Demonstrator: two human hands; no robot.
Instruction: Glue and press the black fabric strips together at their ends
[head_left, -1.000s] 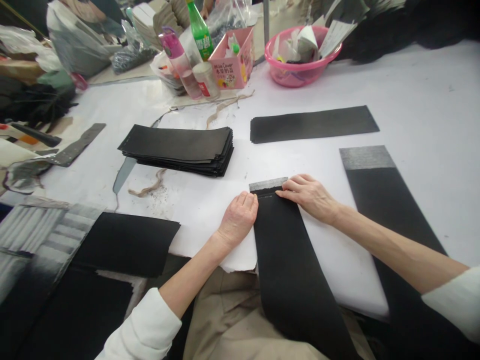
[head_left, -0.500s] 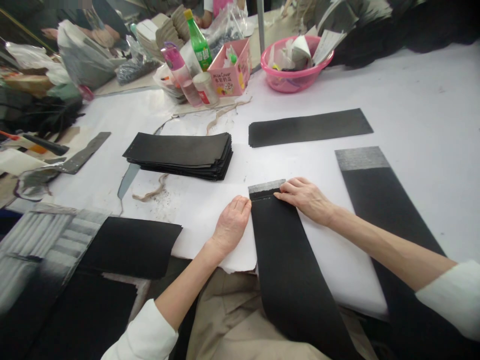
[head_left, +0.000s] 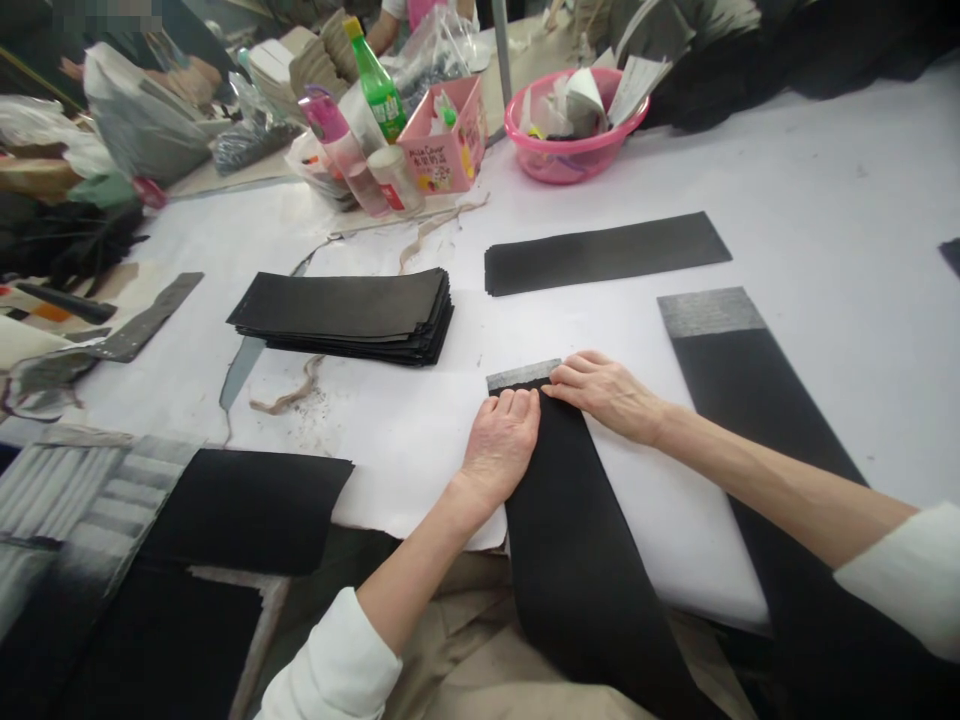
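A long black strip of sheet material runs from the white tabletop down over my lap. Its far end shows a grey band with a ragged dark edge below it. My left hand lies over the strip near this end, its fingers curled together and pressing on the black surface. With thumb and fingers closed, my right hand grips the strip's right edge by the band. The two hands almost meet; the material under their fingertips is hidden.
Left of centre sits a stack of black pieces; a thinner black piece lies farther back. Another grey-ended strip lies right. Black pieces hang at the near left. Behind are a pink basin, pink box and green bottle.
My left hand has moved right, from the strip's left edge onto its surface near my right hand. My right hand stays at the right edge. The whole view has shifted slightly.
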